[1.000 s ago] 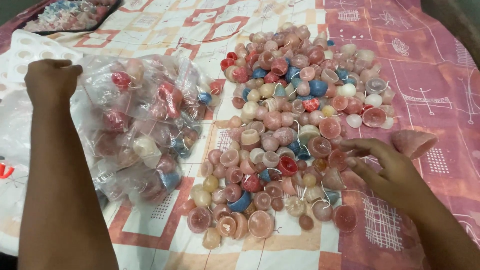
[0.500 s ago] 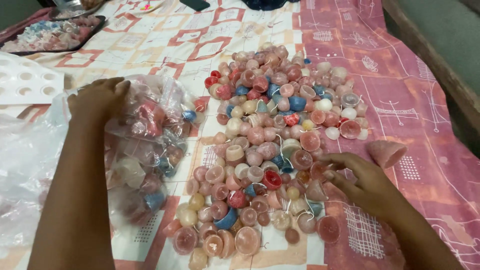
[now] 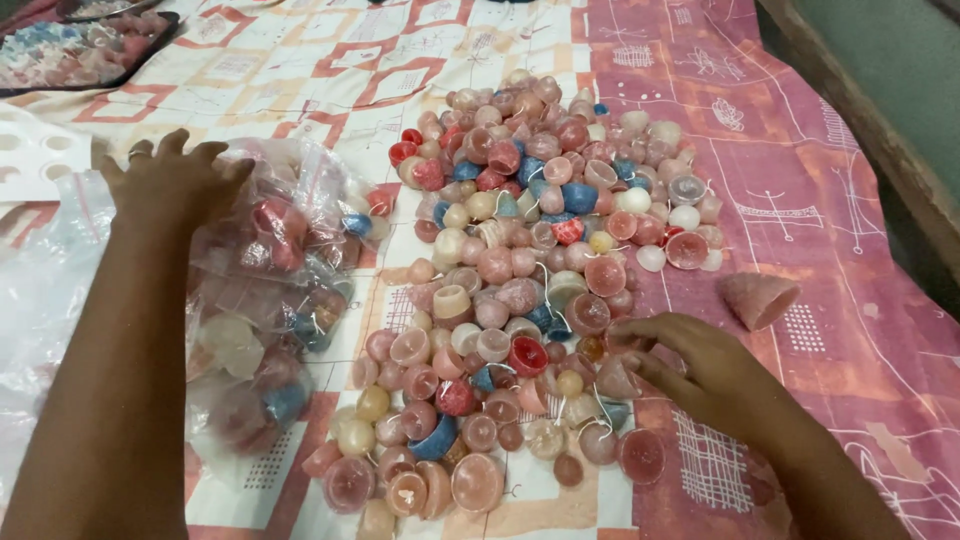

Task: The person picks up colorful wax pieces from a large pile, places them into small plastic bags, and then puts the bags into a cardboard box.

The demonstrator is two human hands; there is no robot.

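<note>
Under our right hand (image 3: 715,375) lies the near edge of a broad heap of small wax candles (image 3: 530,270), rounded cups and domes in waxy pink, red, blue and cream, some trailing thin white wicks; our fingers are spread and loose, tips touching the candles, the grip clenched on nothing. Just beyond that hand, apart from the heap, one larger pink cone-shaped candle (image 3: 758,298) lies on its side. Our left hand (image 3: 175,180) rests flat and released on crinkled clear plastic bags (image 3: 265,290) filled with more such candles. Past it sits a white moulded tray (image 3: 35,155) with round hollows, and farther off a dark tray (image 3: 85,45) of pale pieces. All lies on a patterned cloth (image 3: 830,200), pink and cream.
</note>
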